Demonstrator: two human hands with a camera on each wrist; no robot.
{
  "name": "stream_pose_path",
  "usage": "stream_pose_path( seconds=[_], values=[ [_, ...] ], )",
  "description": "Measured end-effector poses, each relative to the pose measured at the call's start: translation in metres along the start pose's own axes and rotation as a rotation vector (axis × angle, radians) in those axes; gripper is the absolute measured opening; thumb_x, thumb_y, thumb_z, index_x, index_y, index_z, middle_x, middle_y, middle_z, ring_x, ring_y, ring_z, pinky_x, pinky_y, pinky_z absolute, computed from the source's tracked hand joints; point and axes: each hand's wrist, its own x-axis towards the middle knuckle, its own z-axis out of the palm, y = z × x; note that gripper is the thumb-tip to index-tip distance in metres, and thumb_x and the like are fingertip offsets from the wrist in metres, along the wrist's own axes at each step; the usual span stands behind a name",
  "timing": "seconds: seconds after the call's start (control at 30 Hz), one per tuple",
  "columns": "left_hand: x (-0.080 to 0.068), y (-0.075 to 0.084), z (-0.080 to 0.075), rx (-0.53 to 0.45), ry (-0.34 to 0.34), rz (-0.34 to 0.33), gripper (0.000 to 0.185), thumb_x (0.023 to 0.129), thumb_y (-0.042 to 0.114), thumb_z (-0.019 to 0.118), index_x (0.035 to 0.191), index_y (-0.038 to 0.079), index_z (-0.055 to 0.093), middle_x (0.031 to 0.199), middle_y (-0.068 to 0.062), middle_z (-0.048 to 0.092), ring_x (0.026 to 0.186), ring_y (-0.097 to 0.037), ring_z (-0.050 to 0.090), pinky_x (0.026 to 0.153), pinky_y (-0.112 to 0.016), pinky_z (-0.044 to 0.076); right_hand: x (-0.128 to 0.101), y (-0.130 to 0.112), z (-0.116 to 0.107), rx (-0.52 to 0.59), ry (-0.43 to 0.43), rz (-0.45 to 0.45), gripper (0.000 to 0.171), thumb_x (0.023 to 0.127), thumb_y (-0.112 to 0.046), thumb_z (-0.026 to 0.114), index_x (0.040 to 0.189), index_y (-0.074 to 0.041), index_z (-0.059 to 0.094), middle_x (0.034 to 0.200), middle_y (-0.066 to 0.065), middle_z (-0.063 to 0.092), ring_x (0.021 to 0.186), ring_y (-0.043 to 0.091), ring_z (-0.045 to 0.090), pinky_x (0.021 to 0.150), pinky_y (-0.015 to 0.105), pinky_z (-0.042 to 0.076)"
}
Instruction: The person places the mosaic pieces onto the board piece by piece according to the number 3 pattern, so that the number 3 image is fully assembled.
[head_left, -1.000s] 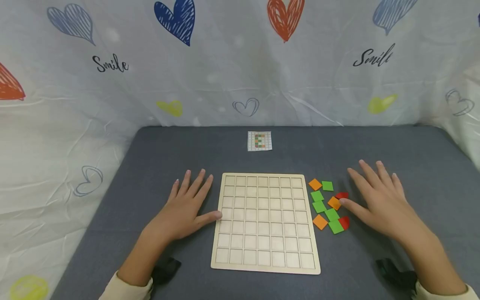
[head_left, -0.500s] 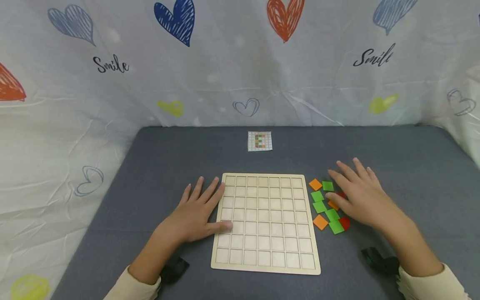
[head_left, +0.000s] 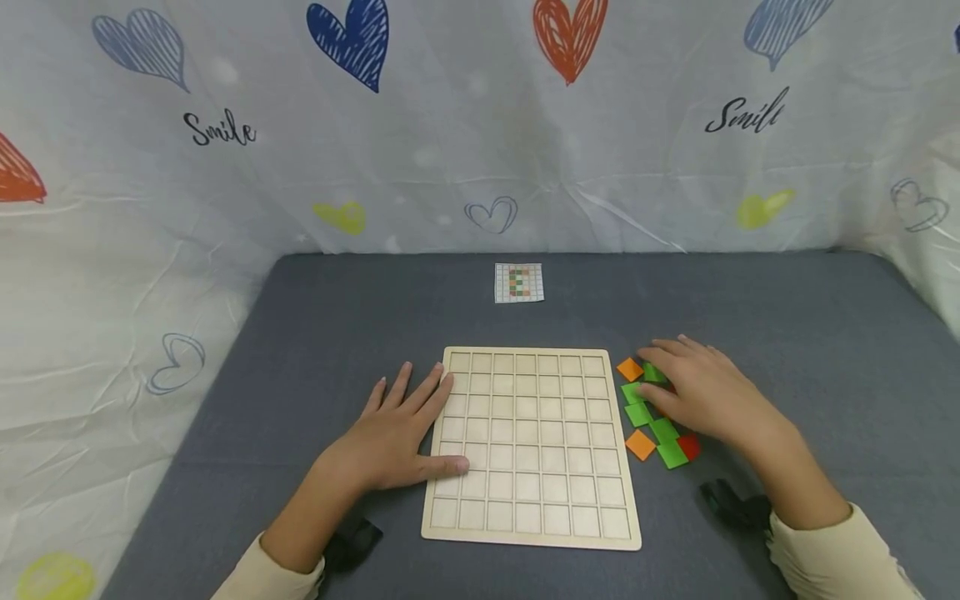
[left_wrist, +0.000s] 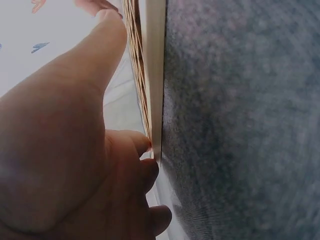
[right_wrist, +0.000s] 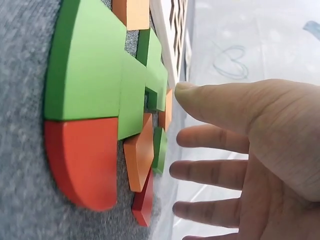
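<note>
A square wooden grid board [head_left: 538,433] lies flat on the table. My left hand [head_left: 382,442] rests at its left edge, fingers straight and spread, the thumb reaching over the grid squares. To the board's right is a loose group of flat pieces: green squares [head_left: 637,414], orange squares [head_left: 641,444] and red rounded pieces [head_left: 688,447]. My right hand [head_left: 705,392] is over the far part of this group, its fingertips close to a green square there and partly covering other pieces. In the right wrist view its fingers are extended, beside an orange square [right_wrist: 140,150] and a red rounded piece [right_wrist: 85,160].
A small paper card [head_left: 519,283] with a coloured grid pattern lies beyond the board. The table has a dark grey cloth [head_left: 375,308]. Behind it hangs a white curtain [head_left: 420,150] printed with hearts. A dark wrist device [head_left: 352,543] is below the left wrist.
My right hand has moved left and in over the coloured pieces, its fingers lowering toward them. My left hand has slid right onto the board's edge. The board and card have not moved.
</note>
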Motion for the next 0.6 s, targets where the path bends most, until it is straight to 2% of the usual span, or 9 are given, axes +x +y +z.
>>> stream_pose_path(
  seconds=[0.13,0.23,0.37,0.6],
  values=[
    [0.000,-0.001,0.000,-0.020,-0.013,0.001,0.104,0.069,0.081,0.040,0.146,0.024,0.000,0.150,0.004,-0.004,0.134,-0.030,-0.008,0.102,-0.056,0.001,0.006,-0.001,0.002,0.003,-0.008,0.025,0.036,0.086,-0.033,0.061,0.110,-0.006,0.063,0.110,0.009,0.057,0.096,0.026,0.053,0.078,0.045,0.042],
    [0.000,-0.002,0.000,-0.019,-0.018,0.000,0.106,0.068,0.081,0.041,0.146,0.024,0.000,0.150,0.004,-0.005,0.134,-0.030,-0.008,0.102,-0.056,0.001,0.011,-0.003,0.003,0.001,-0.029,0.065,0.031,0.086,-0.032,0.061,0.105,-0.008,0.065,0.106,0.007,0.057,0.085,0.021,0.053,0.067,0.039,0.044],
    [0.000,-0.003,0.001,-0.015,-0.016,0.000,0.107,0.067,0.082,0.042,0.146,0.024,0.000,0.150,0.004,-0.005,0.134,-0.030,-0.007,0.102,-0.056,0.002,0.015,-0.006,0.003,-0.025,-0.055,0.120,0.033,0.084,-0.032,0.063,0.104,-0.005,0.065,0.105,0.011,0.058,0.084,0.024,0.055,0.065,0.042,0.046],
    [0.000,-0.002,0.001,-0.016,-0.017,-0.004,0.107,0.067,0.082,0.042,0.146,0.024,0.000,0.150,0.005,-0.005,0.134,-0.029,-0.008,0.102,-0.056,0.002,0.024,-0.009,0.004,-0.077,-0.073,0.141,0.030,0.082,-0.032,0.066,0.097,-0.006,0.066,0.090,0.005,0.060,0.069,0.017,0.051,0.055,0.035,0.043]
  ],
)
